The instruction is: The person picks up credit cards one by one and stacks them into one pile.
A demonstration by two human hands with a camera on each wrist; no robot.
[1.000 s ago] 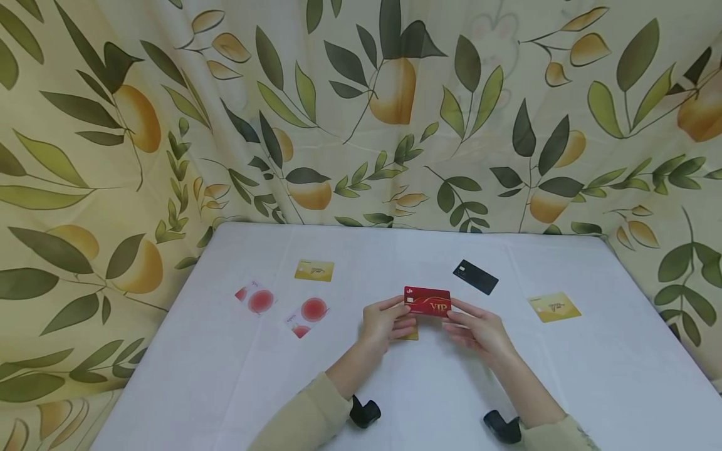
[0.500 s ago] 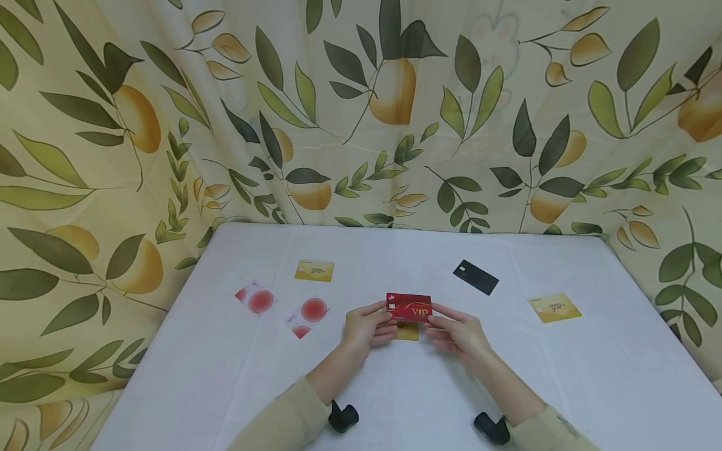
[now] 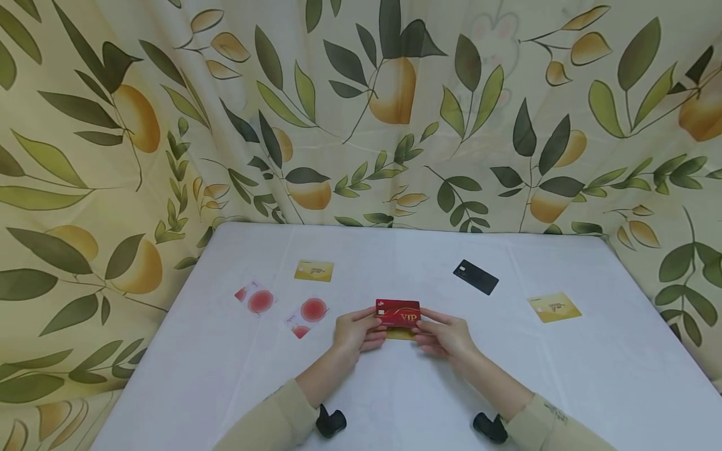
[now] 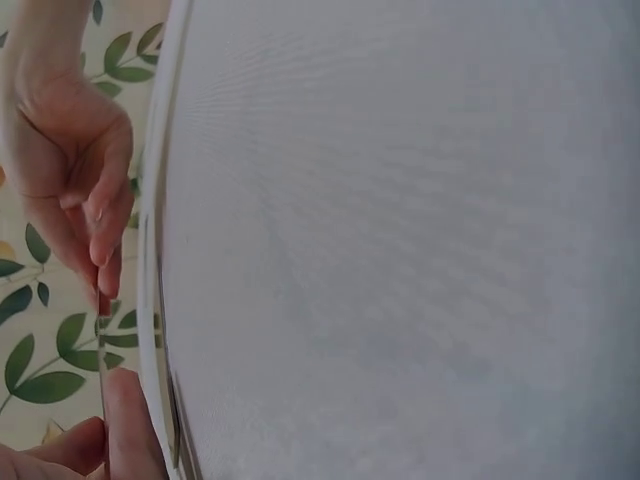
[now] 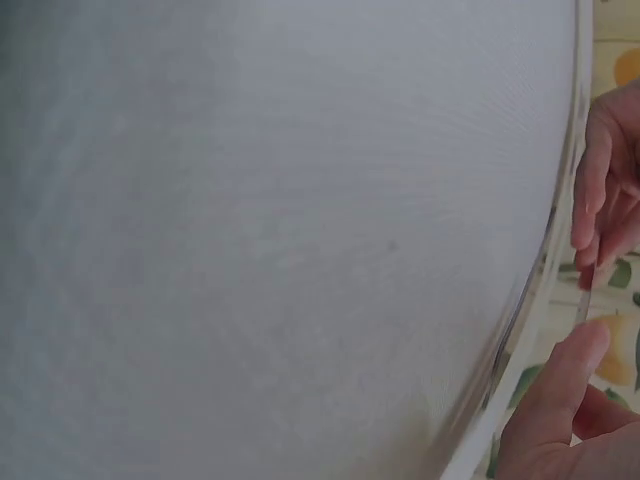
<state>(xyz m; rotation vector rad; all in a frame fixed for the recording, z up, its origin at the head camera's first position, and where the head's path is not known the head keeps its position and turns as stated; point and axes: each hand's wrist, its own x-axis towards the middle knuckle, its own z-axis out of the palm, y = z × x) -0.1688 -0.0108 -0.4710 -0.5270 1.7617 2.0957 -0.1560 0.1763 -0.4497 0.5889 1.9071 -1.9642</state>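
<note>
A red card marked VIP (image 3: 398, 312) is held level between both hands near the middle of the table. My left hand (image 3: 352, 333) pinches its left end between thumb and fingers. At the opposite end, my right hand (image 3: 449, 339) pinches it the same way. Just below the red card in the head view, a gold card (image 3: 400, 334) shows partly, its upper part hidden behind the red one. Both wrist views catch the held card edge-on as a thin line (image 4: 102, 375), with fingers at each end.
On the white table (image 3: 248, 388) lie two white cards with red circles, one (image 3: 261, 302) left of the other (image 3: 313, 310). Behind them is a gold card (image 3: 314, 270). A black card (image 3: 476, 277) and another gold card (image 3: 555, 307) lie on the right. A leaf-patterned curtain (image 3: 350, 169) hangs behind.
Both hands have carried the red VIP card to the left and a little toward the person, over the gold card. The other cards have stayed in place.
</note>
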